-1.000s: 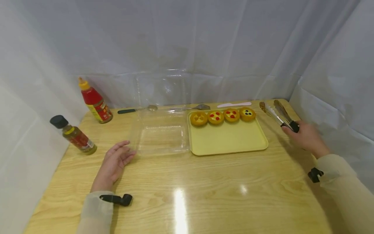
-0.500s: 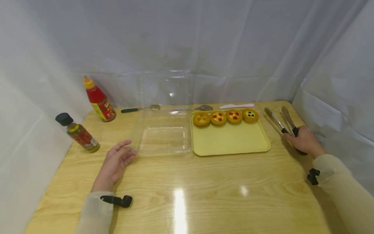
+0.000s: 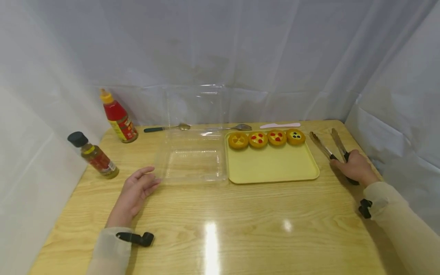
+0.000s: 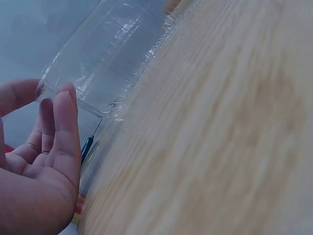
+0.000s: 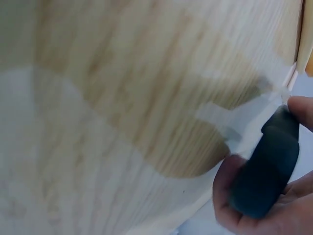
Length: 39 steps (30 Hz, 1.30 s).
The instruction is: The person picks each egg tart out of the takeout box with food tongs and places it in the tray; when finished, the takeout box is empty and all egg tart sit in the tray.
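Observation:
In the head view my left hand (image 3: 139, 191) lies beside the left edge of a clear plastic container (image 3: 194, 179), whose hinged lid stands upright at the back. The fingers are loosely bent. In the left wrist view the fingertips meet or nearly meet the container's rim (image 4: 110, 105). My right hand (image 3: 355, 168) grips metal tongs (image 3: 338, 141) by their black handles, right of the yellow tray (image 3: 271, 168). The tongs' arms are spread, with nothing between them. The right wrist view shows a dark handle end (image 5: 269, 166) within the curled fingers.
Several small egg tarts (image 3: 258, 140) line the tray's back edge. Behind lie a spoon (image 3: 183, 126), a fork (image 3: 242, 127) and a pink knife (image 3: 280, 125). A red sauce bottle (image 3: 120, 122) and a dark-capped bottle (image 3: 99, 160) stand at left. White sheeting surrounds the table.
My right hand has come slightly left and nearer, and the tongs have dropped lower with their arms a little wider apart. The left hand stays at the container; the view has shifted slightly.

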Motion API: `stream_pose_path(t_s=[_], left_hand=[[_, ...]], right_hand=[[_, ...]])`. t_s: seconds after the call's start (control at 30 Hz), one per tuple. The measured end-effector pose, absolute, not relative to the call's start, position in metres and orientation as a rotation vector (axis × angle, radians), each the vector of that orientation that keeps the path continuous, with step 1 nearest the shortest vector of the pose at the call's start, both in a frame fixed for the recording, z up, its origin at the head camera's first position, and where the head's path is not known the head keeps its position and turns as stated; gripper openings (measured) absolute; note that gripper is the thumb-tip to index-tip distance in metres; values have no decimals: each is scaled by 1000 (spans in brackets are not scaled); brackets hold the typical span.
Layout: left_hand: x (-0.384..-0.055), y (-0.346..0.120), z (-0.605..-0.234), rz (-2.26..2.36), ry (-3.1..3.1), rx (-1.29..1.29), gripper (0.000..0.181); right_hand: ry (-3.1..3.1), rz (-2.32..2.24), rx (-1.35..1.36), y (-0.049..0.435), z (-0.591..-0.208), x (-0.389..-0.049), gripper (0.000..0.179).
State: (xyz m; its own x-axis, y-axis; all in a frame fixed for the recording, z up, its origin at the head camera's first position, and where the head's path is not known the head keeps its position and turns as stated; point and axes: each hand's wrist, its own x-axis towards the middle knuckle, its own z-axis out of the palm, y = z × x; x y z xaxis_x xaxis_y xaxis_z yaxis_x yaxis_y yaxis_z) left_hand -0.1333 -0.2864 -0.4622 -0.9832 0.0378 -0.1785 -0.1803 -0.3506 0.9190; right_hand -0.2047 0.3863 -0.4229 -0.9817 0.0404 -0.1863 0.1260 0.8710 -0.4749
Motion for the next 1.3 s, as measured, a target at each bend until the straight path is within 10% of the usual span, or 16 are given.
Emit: stream_pose_path(t_s=[0.77, 1.3], left_hand=[[-131, -289, -463, 2445, 1766, -97, 22], [-131, -292, -464, 2436, 1774, -94, 20]], right_hand=[[2837, -516, 167, 382, -419, -204, 111], [3001, -595, 168, 377, -403, -197, 99]])
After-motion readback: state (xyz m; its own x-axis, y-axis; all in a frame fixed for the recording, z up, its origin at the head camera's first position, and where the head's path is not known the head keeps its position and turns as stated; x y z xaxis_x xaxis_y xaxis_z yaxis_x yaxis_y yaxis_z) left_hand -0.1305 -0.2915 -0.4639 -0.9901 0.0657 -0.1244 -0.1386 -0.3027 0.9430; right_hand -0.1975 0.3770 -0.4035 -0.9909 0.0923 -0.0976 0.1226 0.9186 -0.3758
